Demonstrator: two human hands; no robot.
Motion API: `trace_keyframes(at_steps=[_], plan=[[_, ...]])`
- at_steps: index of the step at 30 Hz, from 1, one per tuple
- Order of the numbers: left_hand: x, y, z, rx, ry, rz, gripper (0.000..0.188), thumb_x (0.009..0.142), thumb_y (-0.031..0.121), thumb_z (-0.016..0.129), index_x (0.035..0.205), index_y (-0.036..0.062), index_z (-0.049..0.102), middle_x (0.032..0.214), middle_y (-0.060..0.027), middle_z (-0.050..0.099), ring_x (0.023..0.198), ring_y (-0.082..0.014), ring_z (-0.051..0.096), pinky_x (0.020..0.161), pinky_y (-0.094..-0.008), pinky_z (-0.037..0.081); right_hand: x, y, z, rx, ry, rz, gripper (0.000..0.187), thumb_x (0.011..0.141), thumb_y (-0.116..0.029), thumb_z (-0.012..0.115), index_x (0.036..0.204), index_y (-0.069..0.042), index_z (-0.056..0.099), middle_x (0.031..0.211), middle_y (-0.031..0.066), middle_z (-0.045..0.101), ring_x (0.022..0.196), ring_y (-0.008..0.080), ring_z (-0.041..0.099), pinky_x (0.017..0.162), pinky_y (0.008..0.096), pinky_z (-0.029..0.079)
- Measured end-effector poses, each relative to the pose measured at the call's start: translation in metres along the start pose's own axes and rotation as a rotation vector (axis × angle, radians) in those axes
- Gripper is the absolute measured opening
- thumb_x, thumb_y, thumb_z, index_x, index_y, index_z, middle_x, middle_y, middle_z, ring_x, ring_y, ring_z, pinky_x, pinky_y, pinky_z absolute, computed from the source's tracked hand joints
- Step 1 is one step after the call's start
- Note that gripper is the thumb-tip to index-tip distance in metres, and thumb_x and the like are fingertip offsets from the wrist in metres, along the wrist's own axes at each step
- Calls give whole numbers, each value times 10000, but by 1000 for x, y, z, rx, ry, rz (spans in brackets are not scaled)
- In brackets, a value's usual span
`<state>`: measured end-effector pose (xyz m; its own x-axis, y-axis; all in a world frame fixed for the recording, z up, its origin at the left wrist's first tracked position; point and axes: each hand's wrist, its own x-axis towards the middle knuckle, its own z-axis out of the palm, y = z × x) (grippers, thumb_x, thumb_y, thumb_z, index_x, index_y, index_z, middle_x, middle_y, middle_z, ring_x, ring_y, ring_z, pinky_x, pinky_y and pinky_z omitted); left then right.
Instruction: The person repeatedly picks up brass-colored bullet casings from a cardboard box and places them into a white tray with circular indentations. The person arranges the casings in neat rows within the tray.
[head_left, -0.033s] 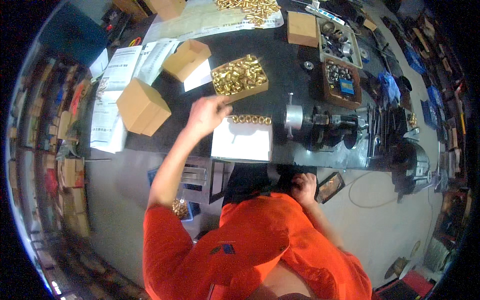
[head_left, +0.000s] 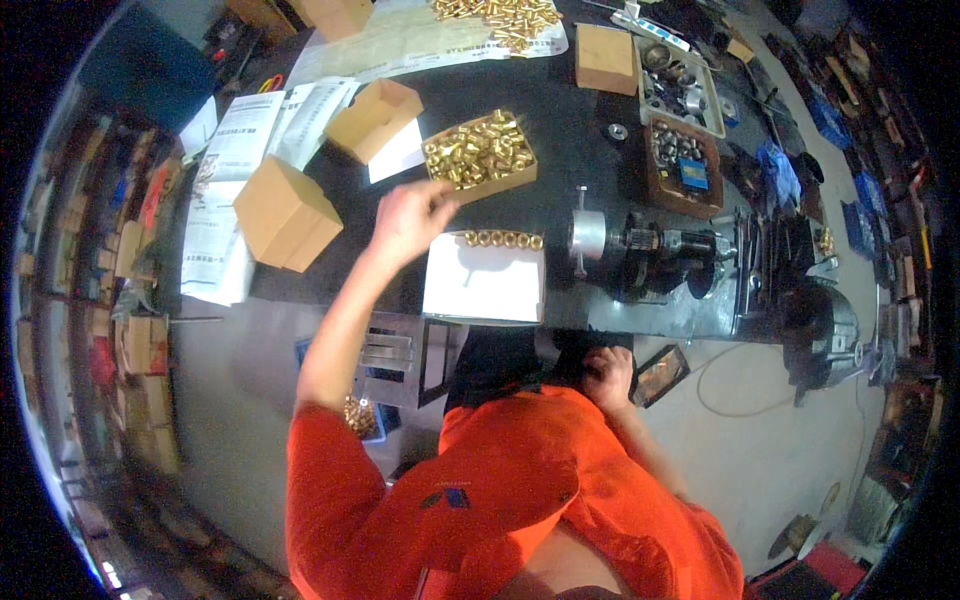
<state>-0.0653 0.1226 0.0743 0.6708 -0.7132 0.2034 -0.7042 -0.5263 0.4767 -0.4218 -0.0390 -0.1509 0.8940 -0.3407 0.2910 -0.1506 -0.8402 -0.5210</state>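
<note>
My left hand [head_left: 410, 220] is closed, fingers curled, at the near left corner of a cardboard box [head_left: 495, 186] heaped with small brass fittings [head_left: 482, 152]. Whatever the fingers hold is hidden. Just below lies a white-topped box [head_left: 484, 285], with several brass fittings [head_left: 503, 240] lined up side by side along its far edge. Down by my lap, over dark cloth, my right hand [head_left: 608, 374] rests with its fingers curled in, and nothing shows in it.
Two cardboard boxes [head_left: 288, 215] [head_left: 375, 118] stand at the left beside printed sheets [head_left: 215, 225]. More brass parts [head_left: 515, 25] lie on paper at the back. A metal clamping fixture [head_left: 655, 245] sits at right, below a brown tray [head_left: 690, 195] of metal parts.
My left hand has shifted slightly up and to the left, toward the brass-filled box. My right hand and the row of fittings have stayed put.
</note>
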Motion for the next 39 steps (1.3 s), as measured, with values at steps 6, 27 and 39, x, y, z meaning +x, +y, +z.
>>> trace_keyframes(at_steps=[6, 27, 39], plan=[[46, -39, 9, 175, -64, 45, 175, 793, 182, 684, 930, 72, 692, 785, -124, 688, 736, -271, 677, 666, -380, 518, -6, 6, 5, -26, -3, 22, 286, 518, -160, 700, 796, -97, 673, 944, 41, 623, 908, 298, 535, 853, 436, 408], [60, -25, 17, 356, -51, 116, 160, 798, 231, 632, 824, 77, 671, 786, -154, 663, 738, -337, 652, 676, -442, 515, -1, -3, -1, 1, 12, 20, 263, 496, -163, 674, 751, -101, 662, 859, 36, 609, 901, 299, 539, 861, 427, 408], [-45, -4, 14, 147, -76, 132, 120, 791, 175, 670, 838, 65, 679, 822, -100, 665, 765, -311, 653, 666, -414, 518, 2, -6, -5, -2, -20, -2, 260, 505, -156, 687, 758, -99, 674, 865, 42, 593, 873, 290, 524, 839, 419, 400]])
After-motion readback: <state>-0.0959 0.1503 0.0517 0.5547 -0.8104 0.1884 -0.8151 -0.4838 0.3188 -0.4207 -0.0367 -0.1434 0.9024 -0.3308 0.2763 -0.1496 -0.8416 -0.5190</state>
